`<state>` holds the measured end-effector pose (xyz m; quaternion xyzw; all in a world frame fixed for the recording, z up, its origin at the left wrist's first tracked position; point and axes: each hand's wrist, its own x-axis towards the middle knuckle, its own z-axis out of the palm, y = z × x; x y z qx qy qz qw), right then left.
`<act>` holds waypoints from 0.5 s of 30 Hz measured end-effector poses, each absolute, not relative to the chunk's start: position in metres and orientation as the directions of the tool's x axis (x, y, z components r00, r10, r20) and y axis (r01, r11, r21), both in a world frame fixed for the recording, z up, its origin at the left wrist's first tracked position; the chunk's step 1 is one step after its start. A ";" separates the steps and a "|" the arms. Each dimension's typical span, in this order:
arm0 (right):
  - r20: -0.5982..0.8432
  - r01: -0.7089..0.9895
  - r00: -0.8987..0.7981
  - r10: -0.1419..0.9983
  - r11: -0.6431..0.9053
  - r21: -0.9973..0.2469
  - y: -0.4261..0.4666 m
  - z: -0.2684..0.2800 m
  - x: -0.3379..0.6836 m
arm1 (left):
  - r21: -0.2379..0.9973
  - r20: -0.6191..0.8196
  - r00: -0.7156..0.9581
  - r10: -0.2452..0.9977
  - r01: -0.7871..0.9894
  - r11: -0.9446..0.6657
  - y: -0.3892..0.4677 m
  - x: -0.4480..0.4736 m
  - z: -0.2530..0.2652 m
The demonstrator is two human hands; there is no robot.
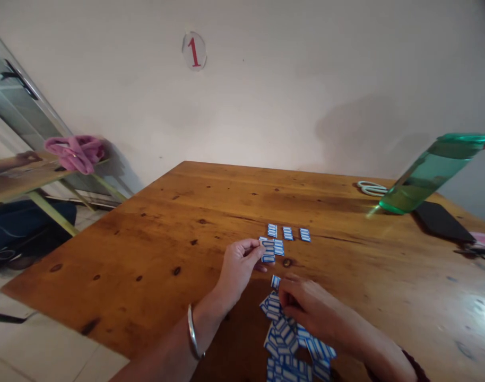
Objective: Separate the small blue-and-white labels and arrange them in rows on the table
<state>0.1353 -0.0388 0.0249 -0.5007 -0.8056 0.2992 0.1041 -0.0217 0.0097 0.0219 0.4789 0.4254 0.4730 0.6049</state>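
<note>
My left hand [240,260] pinches a blue-and-white striped label sheet [268,251] between thumb and fingers, just above the table. Right behind it lies a similar label piece [279,247], partly covered. My right hand [308,303] is closed, its fingers curled down over the near pile. A small blue-and-white label piece [275,281] shows at its fingertips; whether they grip it is hidden. Below and left of that hand spreads a loose pile of labels [282,339], many overlapping. Farther back, three separate label pieces [288,233] lie in a row.
On the wooden table [166,228] at right are a tilted green bottle [429,178], a white cable loop [372,188] and a dark flat object [439,223]. At far left, another person's hand [27,157] rests at a table with a pink cloth [77,152].
</note>
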 end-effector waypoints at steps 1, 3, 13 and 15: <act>-0.138 0.735 -0.467 0.874 0.297 -0.610 -0.038 0.024 0.136 | 0.982 -0.060 0.193 0.979 -0.165 0.093 0.010 -0.022 0.022; -0.150 0.705 -0.439 0.886 0.236 -0.668 -0.035 0.022 0.139 | 0.982 -0.059 0.201 0.978 -0.165 0.093 0.010 -0.022 0.021; -0.121 0.491 -0.356 0.927 0.075 -0.868 -0.028 0.026 0.144 | 0.986 -0.070 0.247 0.967 -0.132 0.105 0.010 -0.020 0.018; -0.100 0.453 -0.375 0.922 0.088 -0.887 -0.029 0.029 0.144 | 0.986 -0.075 0.246 0.966 -0.126 0.109 0.009 -0.019 0.019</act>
